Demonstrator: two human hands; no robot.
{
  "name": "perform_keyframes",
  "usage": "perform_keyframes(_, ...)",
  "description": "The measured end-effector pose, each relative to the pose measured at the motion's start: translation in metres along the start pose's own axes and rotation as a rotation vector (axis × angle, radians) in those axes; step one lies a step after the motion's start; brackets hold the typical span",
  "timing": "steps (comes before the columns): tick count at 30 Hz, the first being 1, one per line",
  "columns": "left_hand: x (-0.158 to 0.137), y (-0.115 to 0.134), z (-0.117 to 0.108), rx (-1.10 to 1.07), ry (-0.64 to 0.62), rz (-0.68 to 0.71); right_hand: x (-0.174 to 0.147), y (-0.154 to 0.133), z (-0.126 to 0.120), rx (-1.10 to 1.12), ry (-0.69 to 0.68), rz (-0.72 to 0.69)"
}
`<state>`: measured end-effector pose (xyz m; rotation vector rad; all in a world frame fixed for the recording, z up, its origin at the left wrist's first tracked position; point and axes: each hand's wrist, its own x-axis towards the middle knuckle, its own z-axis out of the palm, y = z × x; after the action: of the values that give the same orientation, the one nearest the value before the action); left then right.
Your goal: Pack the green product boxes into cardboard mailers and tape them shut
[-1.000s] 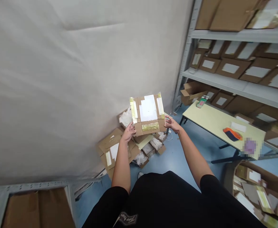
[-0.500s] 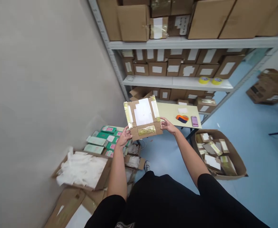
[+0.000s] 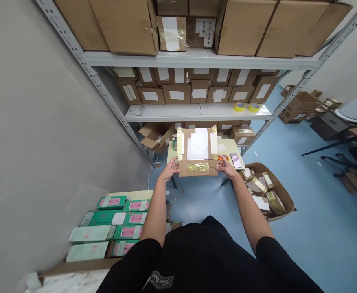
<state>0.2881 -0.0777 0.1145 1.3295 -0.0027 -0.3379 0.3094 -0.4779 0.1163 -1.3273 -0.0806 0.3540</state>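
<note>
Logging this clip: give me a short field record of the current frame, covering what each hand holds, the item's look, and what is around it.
left hand: grips the left edge of the cardboard box
right hand: grips the box's right edge
box: flat, brown, white labels on top, yellowish tape at edges, held in the air
below box: small pale table with a phone
ahead: metal shelving stacked with labelled cartons
right, on floor: open carton of small boxes
lower left: green packets

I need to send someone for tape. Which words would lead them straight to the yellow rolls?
Face the grey metal shelving. On its lower shelf, at the right end, two yellow tape rolls lie side by side. Everything else there is brown labelled boxes.
</note>
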Motion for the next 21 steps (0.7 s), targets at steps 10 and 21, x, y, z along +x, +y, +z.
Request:
perform_keyframes(10,0.113,-0.002,0.004,0.085,0.163,-0.086,0.112,0.001,-0.059,0.056,-0.028,0.103)
perform_keyframes(21,0.152,-0.016,-0.014,0.196,0.496,-0.156,0.200,0.041,-0.066,0.132,-0.104,0.256)
